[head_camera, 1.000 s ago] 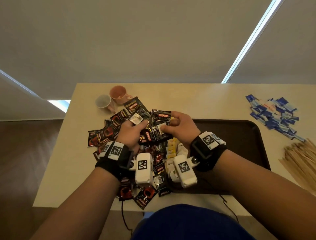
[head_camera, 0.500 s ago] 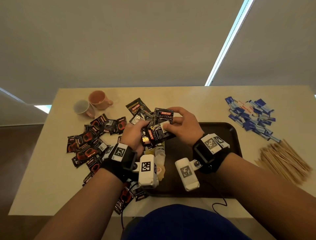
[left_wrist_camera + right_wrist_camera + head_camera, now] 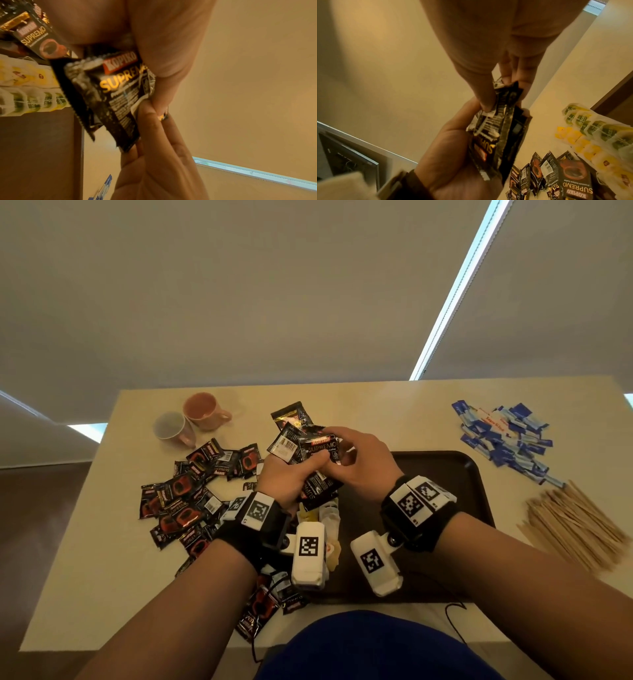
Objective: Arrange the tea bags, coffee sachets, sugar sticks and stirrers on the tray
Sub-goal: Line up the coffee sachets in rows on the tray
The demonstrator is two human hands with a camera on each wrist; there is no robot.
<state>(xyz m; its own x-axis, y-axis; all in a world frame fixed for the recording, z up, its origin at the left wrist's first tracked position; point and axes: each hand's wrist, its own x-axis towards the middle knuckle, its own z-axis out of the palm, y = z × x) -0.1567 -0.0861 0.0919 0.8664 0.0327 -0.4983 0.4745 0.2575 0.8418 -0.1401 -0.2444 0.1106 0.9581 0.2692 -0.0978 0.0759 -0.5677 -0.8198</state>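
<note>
My left hand [image 3: 286, 477] grips a stack of black coffee sachets [image 3: 310, 460], fingers curled round it, held up above the table [image 3: 376, 412] over the near-left end of the tray [image 3: 442, 474]. My right hand [image 3: 363, 463] pinches the top sachet of that stack, thumb on its printed face, fingers behind; in the right wrist view the thumb tip [image 3: 486, 106] presses the sachet edge against my left palm. Both hands closed on the same stack, touching each other

Loose coffee sachets [image 3: 191, 498] lie scattered on the table left of the tray, some spilling toward the near edge under my left wrist. 1 more sachet [image 3: 291, 416] lies flat on the table just beyond my hands

Tea bags [image 3: 29, 88] sit in rows at the left end of the tray, below the held stack: yellow-tagged ones and green-tagged ones side by side. In the head view they are mostly hidden behind my wrists

Sugar sticks [image 3: 503, 436], blue and white, lie in a loose pile on the table, far right, off the tray. Wooden stirrers [image 3: 575, 529] lie in a heap on the table right of the tray, nearer me than the sugar

2 cups [image 3: 191, 419] stand at the far left of the table, touching, 1 orange, 1 with a grey inside

Most of the tray's dark surface shows bare right of the tea bags
</note>
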